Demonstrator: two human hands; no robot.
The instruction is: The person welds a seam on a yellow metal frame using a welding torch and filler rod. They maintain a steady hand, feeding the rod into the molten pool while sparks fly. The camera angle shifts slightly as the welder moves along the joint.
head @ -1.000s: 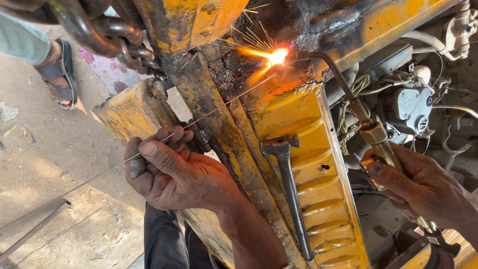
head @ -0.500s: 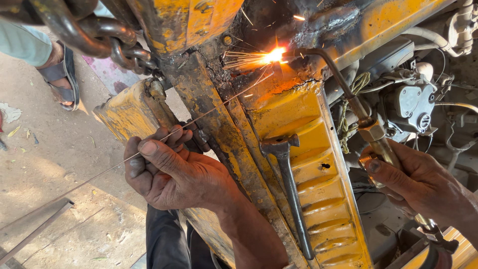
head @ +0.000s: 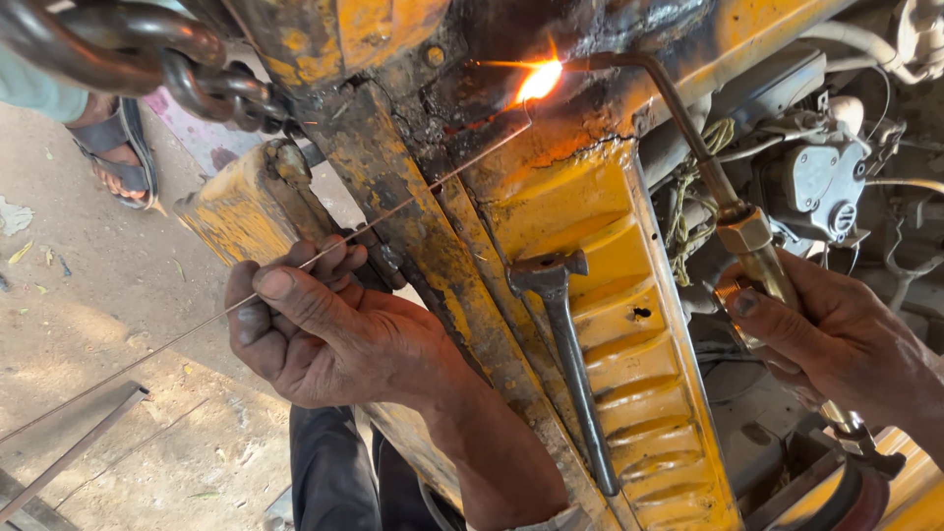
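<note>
My left hand (head: 329,329) pinches a thin metal filler rod (head: 413,195) that slants up to the right, its tip at the glowing spot. My right hand (head: 836,339) grips the brass handle of a gas welding torch (head: 723,192). The torch's bent tube reaches up and left, and its bright orange flame (head: 539,81) burns against a blackened seam of the yellow machine frame (head: 629,295). A dark metal hammer (head: 565,324) lies on the ribbed yellow panel between my two hands.
A heavy rusty chain (head: 167,64) hangs at the top left. Another person's sandalled foot (head: 118,152) stands on the dirt ground at left. Engine parts, hoses and rope (head: 826,177) crowd the right. Flat metal bars (head: 69,452) lie at bottom left.
The sparks spraying from the flame have died down to a steady glow. The rod tip and torch stay at the same seam, with both hands barely moved.
</note>
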